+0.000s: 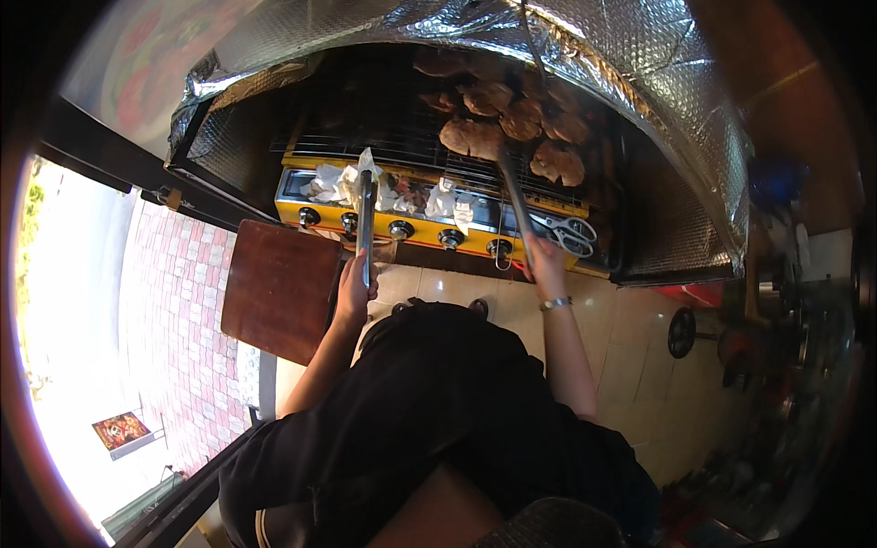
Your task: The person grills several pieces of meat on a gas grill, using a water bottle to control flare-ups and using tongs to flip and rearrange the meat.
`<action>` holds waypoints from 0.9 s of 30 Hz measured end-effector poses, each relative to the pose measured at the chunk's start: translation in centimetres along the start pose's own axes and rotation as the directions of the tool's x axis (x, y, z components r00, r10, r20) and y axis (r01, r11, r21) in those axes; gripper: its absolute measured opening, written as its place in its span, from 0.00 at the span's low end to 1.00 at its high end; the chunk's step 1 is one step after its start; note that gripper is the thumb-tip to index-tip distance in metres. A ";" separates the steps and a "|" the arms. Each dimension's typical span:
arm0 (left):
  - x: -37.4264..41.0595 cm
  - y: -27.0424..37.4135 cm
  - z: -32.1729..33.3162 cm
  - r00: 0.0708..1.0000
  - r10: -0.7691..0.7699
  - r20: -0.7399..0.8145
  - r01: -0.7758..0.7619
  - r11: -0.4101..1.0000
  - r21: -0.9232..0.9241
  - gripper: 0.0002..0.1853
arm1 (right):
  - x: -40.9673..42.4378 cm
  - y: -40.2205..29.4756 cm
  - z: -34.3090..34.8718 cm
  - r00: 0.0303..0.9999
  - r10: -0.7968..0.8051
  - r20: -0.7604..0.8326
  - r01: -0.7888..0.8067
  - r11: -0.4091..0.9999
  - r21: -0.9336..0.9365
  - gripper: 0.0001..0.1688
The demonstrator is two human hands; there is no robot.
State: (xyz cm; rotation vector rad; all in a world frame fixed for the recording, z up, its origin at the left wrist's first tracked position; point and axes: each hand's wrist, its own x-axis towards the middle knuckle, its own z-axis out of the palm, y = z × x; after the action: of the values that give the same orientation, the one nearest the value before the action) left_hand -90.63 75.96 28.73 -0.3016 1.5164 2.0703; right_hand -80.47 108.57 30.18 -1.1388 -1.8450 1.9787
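Note:
My left hand (357, 286) grips metal tongs (366, 226), whose tips are at a crumpled white tissue (366, 162) above the front ledge of a yellow gas grill (428, 228). My right hand (544, 264) holds a second pair of metal tongs (517, 195). Their tips meet the edge of a browned piece of meat (471, 138) on the grill rack (384, 140); whether they grip it I cannot tell. Several more meat pieces (522, 119) lie behind and to the right. Scissors with grey handles (574, 235) rest on the grill's right front, beside my right hand.
Foil-faced sheeting (658, 82) surrounds the grill's back and sides. More crumpled tissues (329, 183) lie along the front ledge, above the black knobs (400, 230). A brown square-topped stool or small table (282, 291) stands at the left, beside a paved outdoor area (181, 267).

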 end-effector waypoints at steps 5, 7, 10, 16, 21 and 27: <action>0.5 0.5 1.1 0.995 -0.014 0.103 0.016 1.000 -0.014 0.16 | 1.3 -0.2 3.3 0.974 -0.220 -0.051 0.217 0.975 -0.056 0.18; 0.4 1.1 1.4 0.995 0.009 0.099 -0.007 1.000 -0.022 0.16 | 1.1 -1.2 2.7 0.886 -0.450 -0.109 0.415 0.877 -0.244 0.19; 0.1 1.1 1.3 0.996 0.069 0.055 -0.067 0.997 -0.035 0.16 | -2.6 -6.5 1.5 0.762 -0.644 -0.074 0.463 0.620 -0.634 0.17; 0.0 0.0 0.0 0.993 -0.007 0.120 0.011 1.000 -0.028 0.15 | -1.5 -6.7 2.4 0.769 -0.620 0.156 0.390 0.262 -0.883 0.18; -0.4 -0.3 -1.4 1.000 0.006 0.028 -0.004 0.998 -0.065 0.15 | -1.0 -8.0 6.1 0.664 -0.720 0.201 0.470 0.193 -0.861 0.19; -0.7 0.5 -1.4 1.000 0.005 0.005 -0.005 0.997 -0.083 0.15 | 6.6 -9.0 10.6 0.605 -0.682 0.412 0.505 -0.071 -0.860 0.16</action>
State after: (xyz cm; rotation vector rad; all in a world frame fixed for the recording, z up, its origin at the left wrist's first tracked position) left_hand -90.46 74.37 29.02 -0.3234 1.4322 2.1397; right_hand -94.91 106.35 35.01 -0.2772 -2.7562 0.0375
